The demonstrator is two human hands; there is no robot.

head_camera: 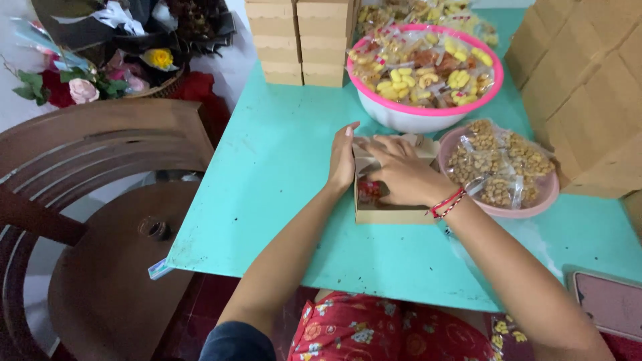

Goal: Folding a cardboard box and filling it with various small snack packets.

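Observation:
A small open brown cardboard box [391,215] lies on the turquoise table [267,194] in front of me. My left hand [343,162] rests flat against the box's left wall, fingers straight and together. My right hand [403,175] reaches down into the box with a red string bracelet at the wrist, its fingers over small wrapped packets, one of them red [370,190]. Whether the right hand grips a packet is hidden.
A white bowl with a pink rim [401,115], full of snack packets, stands behind the box. A pink plate [542,199] of bagged nuts sits at the right. Stacked brown boxes [301,40] stand at the back and more cartons [582,93] at the right. A wooden chair [100,220] is on the left.

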